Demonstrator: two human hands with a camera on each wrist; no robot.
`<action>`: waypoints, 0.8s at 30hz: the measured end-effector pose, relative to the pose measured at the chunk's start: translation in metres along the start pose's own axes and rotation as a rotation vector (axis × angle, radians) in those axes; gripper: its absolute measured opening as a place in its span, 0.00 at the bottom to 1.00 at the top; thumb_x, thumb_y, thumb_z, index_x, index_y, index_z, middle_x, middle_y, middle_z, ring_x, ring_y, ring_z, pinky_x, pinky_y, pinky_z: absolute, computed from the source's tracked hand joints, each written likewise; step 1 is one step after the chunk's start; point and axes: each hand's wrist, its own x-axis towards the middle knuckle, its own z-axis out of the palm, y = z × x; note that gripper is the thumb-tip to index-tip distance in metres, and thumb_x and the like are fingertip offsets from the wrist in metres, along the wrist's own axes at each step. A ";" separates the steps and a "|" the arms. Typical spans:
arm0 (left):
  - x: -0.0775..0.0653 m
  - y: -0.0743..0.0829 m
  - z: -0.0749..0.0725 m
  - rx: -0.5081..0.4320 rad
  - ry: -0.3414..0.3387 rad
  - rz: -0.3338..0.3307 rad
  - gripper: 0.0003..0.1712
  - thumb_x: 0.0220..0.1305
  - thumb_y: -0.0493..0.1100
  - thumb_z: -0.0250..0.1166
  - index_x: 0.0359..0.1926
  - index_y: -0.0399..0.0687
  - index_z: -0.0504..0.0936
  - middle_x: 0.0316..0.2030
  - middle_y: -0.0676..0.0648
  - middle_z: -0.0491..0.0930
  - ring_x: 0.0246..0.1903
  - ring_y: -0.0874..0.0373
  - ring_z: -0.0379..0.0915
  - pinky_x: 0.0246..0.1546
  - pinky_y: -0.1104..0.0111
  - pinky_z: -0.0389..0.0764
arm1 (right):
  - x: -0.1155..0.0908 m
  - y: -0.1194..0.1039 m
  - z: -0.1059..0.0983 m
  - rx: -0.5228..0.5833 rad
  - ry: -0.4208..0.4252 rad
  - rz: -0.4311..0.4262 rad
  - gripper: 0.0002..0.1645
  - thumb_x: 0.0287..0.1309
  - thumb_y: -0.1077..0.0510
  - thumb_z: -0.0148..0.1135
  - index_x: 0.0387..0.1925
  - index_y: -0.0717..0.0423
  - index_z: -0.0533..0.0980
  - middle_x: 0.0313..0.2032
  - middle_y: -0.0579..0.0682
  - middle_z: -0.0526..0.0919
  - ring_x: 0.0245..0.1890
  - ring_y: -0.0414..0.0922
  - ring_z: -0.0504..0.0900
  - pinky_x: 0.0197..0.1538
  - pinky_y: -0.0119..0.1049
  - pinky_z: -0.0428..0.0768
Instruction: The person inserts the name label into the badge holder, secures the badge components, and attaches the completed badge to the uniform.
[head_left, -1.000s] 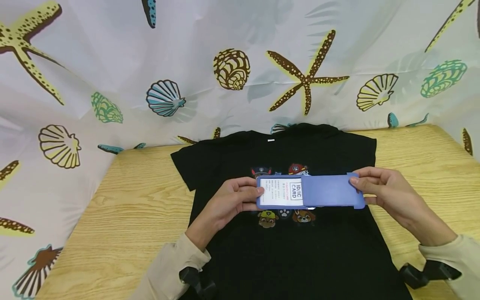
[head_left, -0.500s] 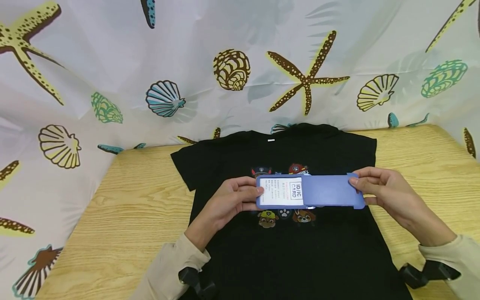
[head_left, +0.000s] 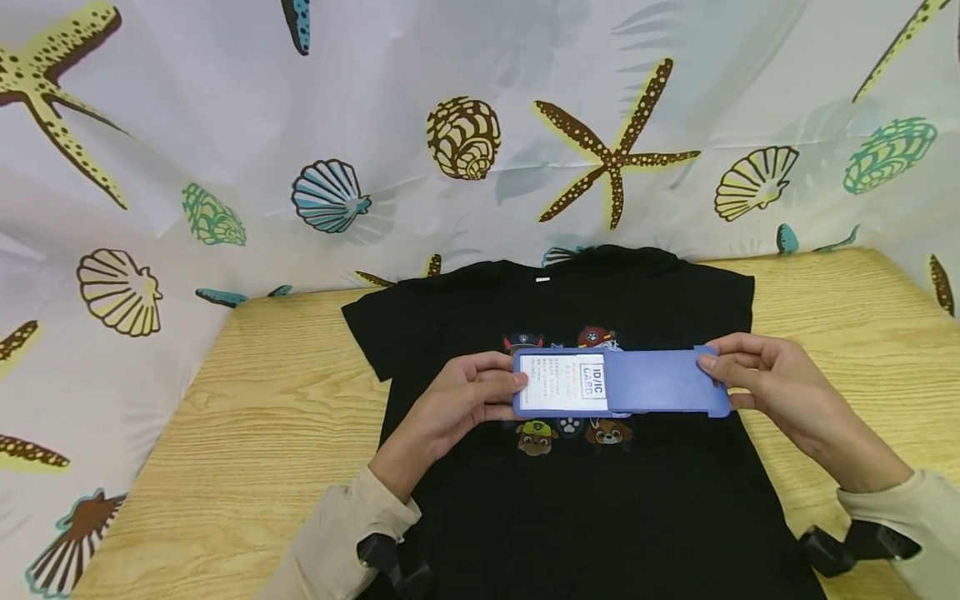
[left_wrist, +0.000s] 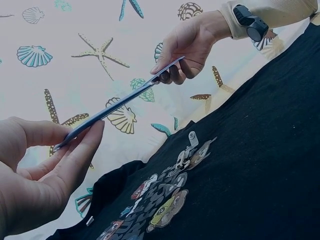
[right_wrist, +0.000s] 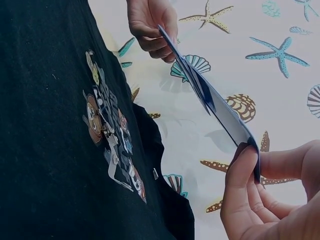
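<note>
Blue card holder point(head_left: 660, 381) spans the gap | left hand point(head_left: 450, 408) pinches the end with the printed insert point(head_left: 562, 383), right hand point(head_left: 783, 404) the plain end, likely for level support | below both: black T-shirt point(head_left: 585, 508) on bench point(head_left: 277, 408)

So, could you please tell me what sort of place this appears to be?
Probably an indoor tabletop recording setup, though the wider room isn't shown: there's a wood-grain table, a seashell-print cloth rising behind it, and black wrist-worn devices.
</note>
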 end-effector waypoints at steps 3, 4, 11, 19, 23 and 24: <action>0.000 0.000 0.000 0.001 0.001 0.001 0.13 0.66 0.31 0.59 0.50 0.29 0.72 0.44 0.39 0.81 0.39 0.53 0.81 0.44 0.59 0.83 | 0.000 0.000 0.000 -0.010 0.007 -0.001 0.11 0.66 0.55 0.60 0.43 0.59 0.75 0.33 0.40 0.80 0.32 0.39 0.80 0.37 0.35 0.83; 0.000 0.000 0.000 0.002 0.002 0.000 0.13 0.66 0.31 0.59 0.50 0.29 0.72 0.44 0.39 0.81 0.39 0.53 0.81 0.44 0.59 0.83 | 0.000 0.000 0.000 -0.013 0.009 -0.002 0.11 0.66 0.55 0.60 0.44 0.59 0.75 0.33 0.40 0.80 0.32 0.39 0.80 0.37 0.35 0.83; 0.000 -0.001 0.000 0.003 -0.005 0.004 0.15 0.66 0.31 0.59 0.51 0.28 0.72 0.44 0.39 0.81 0.39 0.53 0.81 0.44 0.59 0.83 | 0.000 0.001 0.002 -0.012 0.008 0.008 0.13 0.65 0.54 0.60 0.45 0.60 0.75 0.34 0.41 0.80 0.33 0.39 0.80 0.37 0.35 0.83; 0.000 0.000 0.000 0.010 -0.001 -0.001 0.15 0.66 0.32 0.59 0.51 0.28 0.72 0.44 0.38 0.81 0.39 0.53 0.81 0.44 0.59 0.83 | 0.000 0.001 0.005 -0.038 -0.002 0.032 0.18 0.66 0.53 0.59 0.48 0.64 0.73 0.33 0.41 0.79 0.33 0.40 0.77 0.36 0.35 0.82; 0.000 0.000 0.000 0.010 -0.004 0.001 0.14 0.66 0.32 0.59 0.51 0.28 0.72 0.44 0.38 0.81 0.39 0.53 0.81 0.44 0.59 0.83 | 0.000 0.001 0.005 -0.017 -0.010 0.037 0.16 0.66 0.53 0.59 0.47 0.62 0.74 0.32 0.41 0.80 0.33 0.40 0.78 0.35 0.34 0.82; 0.000 0.000 0.000 0.010 -0.005 0.002 0.14 0.66 0.32 0.59 0.51 0.28 0.72 0.44 0.38 0.81 0.39 0.53 0.81 0.44 0.59 0.83 | 0.000 0.001 0.005 -0.011 -0.012 0.037 0.16 0.66 0.52 0.59 0.47 0.61 0.75 0.32 0.41 0.80 0.33 0.40 0.78 0.35 0.34 0.82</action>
